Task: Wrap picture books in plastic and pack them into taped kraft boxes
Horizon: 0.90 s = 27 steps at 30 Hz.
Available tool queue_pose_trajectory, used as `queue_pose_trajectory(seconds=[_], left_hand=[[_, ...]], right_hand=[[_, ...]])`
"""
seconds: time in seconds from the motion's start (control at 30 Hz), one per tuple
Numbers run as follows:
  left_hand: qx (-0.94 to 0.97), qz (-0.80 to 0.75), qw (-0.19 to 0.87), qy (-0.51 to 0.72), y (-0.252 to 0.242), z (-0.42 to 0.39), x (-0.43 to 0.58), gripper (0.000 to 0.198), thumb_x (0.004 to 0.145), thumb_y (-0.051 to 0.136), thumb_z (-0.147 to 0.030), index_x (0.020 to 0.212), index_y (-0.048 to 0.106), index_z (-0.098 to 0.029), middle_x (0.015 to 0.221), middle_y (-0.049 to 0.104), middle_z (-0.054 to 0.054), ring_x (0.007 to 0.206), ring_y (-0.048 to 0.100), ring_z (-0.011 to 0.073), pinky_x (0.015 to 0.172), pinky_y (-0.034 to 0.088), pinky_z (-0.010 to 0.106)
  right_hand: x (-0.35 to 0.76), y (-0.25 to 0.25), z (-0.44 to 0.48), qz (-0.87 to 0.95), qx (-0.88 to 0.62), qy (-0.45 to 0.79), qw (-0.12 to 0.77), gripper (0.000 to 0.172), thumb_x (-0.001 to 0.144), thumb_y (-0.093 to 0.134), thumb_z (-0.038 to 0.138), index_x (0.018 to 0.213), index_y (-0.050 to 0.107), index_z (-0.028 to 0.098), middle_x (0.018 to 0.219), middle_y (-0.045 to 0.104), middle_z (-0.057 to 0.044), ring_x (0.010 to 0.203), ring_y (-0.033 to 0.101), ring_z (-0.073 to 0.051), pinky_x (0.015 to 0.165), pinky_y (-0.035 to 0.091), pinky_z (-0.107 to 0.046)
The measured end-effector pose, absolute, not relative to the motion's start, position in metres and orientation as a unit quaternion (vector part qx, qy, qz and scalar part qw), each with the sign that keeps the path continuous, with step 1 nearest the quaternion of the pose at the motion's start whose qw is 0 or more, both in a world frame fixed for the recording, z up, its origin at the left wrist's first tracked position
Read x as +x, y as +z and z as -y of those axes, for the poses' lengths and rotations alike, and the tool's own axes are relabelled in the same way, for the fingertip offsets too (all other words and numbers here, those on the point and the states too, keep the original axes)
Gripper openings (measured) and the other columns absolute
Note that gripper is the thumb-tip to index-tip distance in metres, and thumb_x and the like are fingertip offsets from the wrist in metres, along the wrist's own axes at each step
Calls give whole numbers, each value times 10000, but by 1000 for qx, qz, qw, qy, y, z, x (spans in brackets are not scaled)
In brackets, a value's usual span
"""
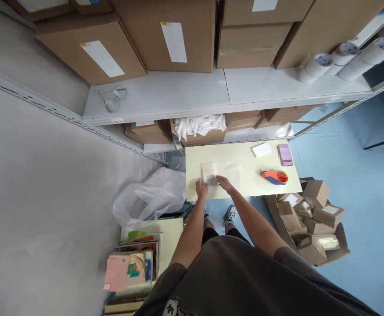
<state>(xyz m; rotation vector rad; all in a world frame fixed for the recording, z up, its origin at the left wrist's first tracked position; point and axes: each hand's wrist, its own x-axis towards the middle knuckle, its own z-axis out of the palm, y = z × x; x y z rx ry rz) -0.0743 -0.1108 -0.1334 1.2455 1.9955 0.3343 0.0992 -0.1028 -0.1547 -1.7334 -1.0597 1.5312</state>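
On the cream table (192, 162) lies a thin, pale booklet (208, 169) with a dark patch near its lower edge. A translucent plastic sheet or sleeve (233, 173) extends to the right from it; how the two join is too faint to tell. My left hand (201, 188) is closed at the booklet's lower left corner. From the right, my right hand (224, 182) reaches in, its fingertips closed at the booklet's lower right edge. Fine finger detail is small and slightly blurred.
On the table's right are an orange and blue tape dispenser (274, 177), a white box (261, 150) and a purple packet (285, 155). Small cartons fill a large box (341, 252) at right. Crumpled plastic (148, 197) and stacked books (135, 263) stand left; a loaded shelf (178, 94) is ahead.
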Motion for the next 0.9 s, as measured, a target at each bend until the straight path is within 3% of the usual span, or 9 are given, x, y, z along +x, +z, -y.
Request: queue_pose_trajectory(seconds=[0.13,0.23,0.4,0.53,0.63,0.8,0.9], left_hand=[[406,-796,431,122,-134,103,-98,321,863,684,-303,1167,731,-212,979,792,53,947,722,225,805,523,270],[392,-809,413,146,-126,97,-102,276,856,681,-262,1125,721,-213,975,789,46,883,724,201,756,518,256],[489,-771,377,153,-111,95,-66,464,861,731,-224,1306,602,-250,1047,753,37,939,721,199,839,513,273],[601,-693,386,98,-116,101,-13,473,874,793,-355,1302,626,-243,1361,648,123,1232,635,269,1011,478,332],[627,-676,382,54,-126,106,8,418,914,746,-344,1303,670,-211,1488,557,166,1353,541,313,1084,446,356],[600,-691,389,111,-137,104,-16,360,954,607,-182,1299,707,-198,1427,644,141,1363,559,266,1148,420,337],[500,-758,378,181,-140,100,-48,425,900,649,-186,1321,696,-155,1389,686,171,1324,610,288,1107,466,368]], right_hand=[[76,-153,104,328,-599,665,301,512,811,748,520,1231,798,232,1157,810,-106,1074,735,-296,986,562,-482],[69,-151,106,320,-578,680,318,528,802,746,520,1254,788,251,1228,794,-108,1121,723,-287,1007,549,-464],[89,-149,114,281,-661,579,387,560,817,635,554,1236,776,211,1356,740,-131,1217,669,-295,1021,548,-445],[128,-147,128,274,-684,532,417,587,864,586,566,1299,745,205,1415,708,-135,1293,638,-307,1027,551,-437],[148,-148,134,294,-681,542,395,603,873,605,567,1343,729,212,1443,695,-128,1331,626,-321,1062,543,-468],[141,-160,122,357,-665,579,308,590,845,698,513,1368,732,243,1441,705,-95,1399,596,-339,1188,458,-527],[122,-165,113,347,-655,597,308,571,798,759,476,1321,765,248,1445,705,-90,1438,563,-354,1238,401,-534]])
